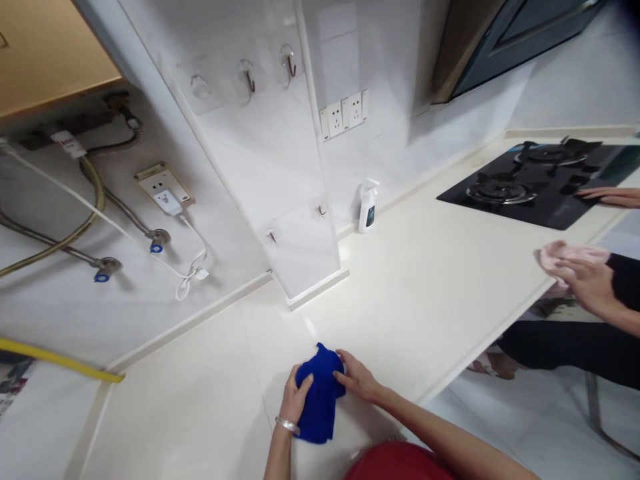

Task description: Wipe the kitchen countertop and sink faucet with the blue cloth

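Note:
Between my two hands is a blue cloth (320,393), bunched at the top and hanging down flat toward me over the pale countertop (200,393). My left hand (295,398) grips its left edge, thumb on top, with a silver bracelet at the wrist. On the cloth's right edge, my right hand (359,377) pinches the fabric between thumb and fingers. The fingertips behind the cloth are partly hidden.
A white spray bottle (369,207) stands against the wall. At right, a co-worker's hand (590,283) presses a pink cloth (565,257) on the counter edge; their other hand (610,196) is at the black gas hob (530,183). A yellow hose (60,360) lies left.

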`<state>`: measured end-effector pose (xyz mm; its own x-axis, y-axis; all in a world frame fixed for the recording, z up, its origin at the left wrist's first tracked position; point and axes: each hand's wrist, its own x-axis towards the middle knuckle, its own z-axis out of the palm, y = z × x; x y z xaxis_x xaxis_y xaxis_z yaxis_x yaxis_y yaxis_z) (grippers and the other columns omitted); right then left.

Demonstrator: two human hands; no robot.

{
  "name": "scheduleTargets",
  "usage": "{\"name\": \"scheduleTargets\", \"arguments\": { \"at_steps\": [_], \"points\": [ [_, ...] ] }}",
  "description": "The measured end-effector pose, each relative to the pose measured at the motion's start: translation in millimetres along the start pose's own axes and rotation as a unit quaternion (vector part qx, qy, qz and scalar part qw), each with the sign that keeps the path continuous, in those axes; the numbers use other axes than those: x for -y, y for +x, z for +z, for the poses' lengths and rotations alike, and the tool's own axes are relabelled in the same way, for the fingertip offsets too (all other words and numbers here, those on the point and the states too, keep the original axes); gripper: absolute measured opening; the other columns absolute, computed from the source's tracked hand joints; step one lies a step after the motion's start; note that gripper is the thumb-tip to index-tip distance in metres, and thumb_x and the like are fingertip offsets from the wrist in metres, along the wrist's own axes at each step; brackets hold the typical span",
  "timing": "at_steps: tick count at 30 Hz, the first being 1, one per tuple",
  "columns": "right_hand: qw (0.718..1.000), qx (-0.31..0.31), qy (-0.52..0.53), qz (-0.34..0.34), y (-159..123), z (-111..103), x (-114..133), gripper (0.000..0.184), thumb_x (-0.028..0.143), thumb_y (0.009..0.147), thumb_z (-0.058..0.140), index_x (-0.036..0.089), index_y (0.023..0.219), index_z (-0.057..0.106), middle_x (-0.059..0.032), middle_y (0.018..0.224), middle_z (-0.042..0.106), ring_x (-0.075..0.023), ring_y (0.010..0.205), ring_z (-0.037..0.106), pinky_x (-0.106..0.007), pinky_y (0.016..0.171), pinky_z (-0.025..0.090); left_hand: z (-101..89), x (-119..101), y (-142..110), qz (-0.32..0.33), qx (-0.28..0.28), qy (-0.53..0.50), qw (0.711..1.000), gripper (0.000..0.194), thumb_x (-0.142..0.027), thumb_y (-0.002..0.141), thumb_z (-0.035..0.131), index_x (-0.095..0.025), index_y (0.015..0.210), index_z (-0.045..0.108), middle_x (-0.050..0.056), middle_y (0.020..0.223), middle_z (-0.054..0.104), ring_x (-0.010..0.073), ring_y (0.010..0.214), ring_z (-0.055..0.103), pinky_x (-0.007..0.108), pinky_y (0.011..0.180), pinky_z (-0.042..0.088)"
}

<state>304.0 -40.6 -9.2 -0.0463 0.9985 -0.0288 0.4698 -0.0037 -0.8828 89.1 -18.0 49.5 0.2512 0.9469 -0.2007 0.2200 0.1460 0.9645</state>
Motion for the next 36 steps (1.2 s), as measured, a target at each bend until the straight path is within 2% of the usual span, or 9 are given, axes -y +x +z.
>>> {"name": "scheduleTargets", "arguments": {
  "at_steps": [4,11,16,20,23,26,29,32,36],
  "points": [
    [0.996,0.066,0.011,-0.055,18.2,-10.4,19.0,0.026,0.038,0.089,0.050,0.021,0.075,0.064,-0.0010,0.069,0.063,-0.0165,0.066,0.057,-0.029,0.064,0.048,-21.8,-23.5,-6.6,0.027,-0.077,-0.033,0.996,0.048,-0.055,0.074,0.073,-0.019,0.105,0.065,0.008,0.101,0.073,0.0253,0.098,0.067,0.040,0.096,0.051],
    [0.934,-0.078,-0.100,-0.333,47.5,-68.3,108.1,0.021,0.028,0.096,0.049,0.020,0.106,0.067,-0.0124,0.115,0.068,-0.0285,0.119,0.056,-0.049,0.101,0.044,-78.5,-116.3,-14.7,0.183,-0.186,0.237,0.936,0.031,-0.042,0.083,0.061,-0.023,0.107,0.068,0.004,0.099,0.075,0.0208,0.086,0.068,0.034,0.083,0.054],
    [0.914,-0.090,-0.038,-0.395,46.7,-95.5,174.1,0.017,0.025,0.100,0.046,0.021,0.106,0.061,-0.0053,0.090,0.065,-0.0171,0.084,0.060,-0.030,0.077,0.049,-100.1,-162.3,-32.3,0.287,-0.267,0.304,0.868,0.029,-0.042,0.085,0.063,-0.024,0.108,0.069,0.003,0.102,0.075,0.0172,0.079,0.068,0.030,0.079,0.053],
    [0.924,-0.059,-0.009,-0.377,27.4,-101.0,178.6,0.010,0.027,0.097,0.050,0.021,0.097,0.059,-0.0029,0.085,0.059,-0.0151,0.077,0.056,-0.027,0.071,0.046,-115.2,-172.9,-62.1,0.210,-0.212,0.312,0.902,0.033,-0.047,0.081,0.070,-0.024,0.104,0.069,0.000,0.089,0.073,0.0148,0.070,0.062,0.027,0.070,0.050],
    [0.946,0.074,-0.034,-0.314,10.3,-95.2,161.7,0.014,0.034,0.097,0.052,0.021,0.094,0.058,-0.0022,0.085,0.061,-0.0143,0.074,0.055,-0.027,0.068,0.043,-123.9,-174.8,-81.1,0.118,-0.096,0.313,0.937,0.031,-0.048,0.079,0.073,-0.024,0.098,0.069,-0.002,0.078,0.068,0.0144,0.069,0.059,0.026,0.068,0.047],
    [0.953,0.191,-0.030,-0.234,-0.8,-79.6,143.1,0.022,0.042,0.096,0.052,0.021,0.092,0.057,-0.0004,0.081,0.059,-0.0138,0.071,0.053,-0.028,0.066,0.040,-123.5,-161.1,-81.6,0.021,0.032,0.220,0.975,0.032,-0.048,0.077,0.076,-0.022,0.094,0.070,-0.002,0.075,0.066,0.0146,0.072,0.060,0.025,0.069,0.047],
    [0.966,0.207,0.066,-0.139,-3.0,-55.0,129.1,0.032,0.051,0.095,0.051,0.021,0.085,0.054,0.0021,0.076,0.055,-0.0132,0.069,0.050,-0.027,0.066,0.039,-104.6,-115.3,-63.5,-0.047,0.020,-0.062,0.997,0.045,-0.056,0.068,0.080,-0.022,0.095,0.071,0.002,0.086,0.072,0.0201,0.084,0.066,0.031,0.081,0.052],
    [0.970,0.133,0.202,-0.010,-0.1,-29.4,117.3,0.043,0.063,0.091,0.050,0.022,0.078,0.051,0.0029,0.071,0.053,-0.0137,0.067,0.049,-0.028,0.064,0.041,-69.8,-48.4,-43.4,-0.125,-0.073,-0.315,0.938,0.069,-0.083,0.065,0.061,-0.022,0.094,0.073,0.007,0.082,0.074,0.0299,0.095,0.070,0.044,0.092,0.054],
    [0.959,0.027,0.259,0.114,2.6,-14.4,98.6,0.044,0.064,0.084,0.056,0.021,0.080,0.058,-0.0004,0.070,0.059,-0.0179,0.069,0.055,-0.031,0.064,0.047,-28.6,16.9,-41.0,-0.207,-0.047,-0.401,0.891,0.086,-0.088,0.064,0.055,-0.017,0.108,0.075,0.018,0.106,0.075,0.0393,0.115,0.065,0.057,0.104,0.048]
  ]
}}
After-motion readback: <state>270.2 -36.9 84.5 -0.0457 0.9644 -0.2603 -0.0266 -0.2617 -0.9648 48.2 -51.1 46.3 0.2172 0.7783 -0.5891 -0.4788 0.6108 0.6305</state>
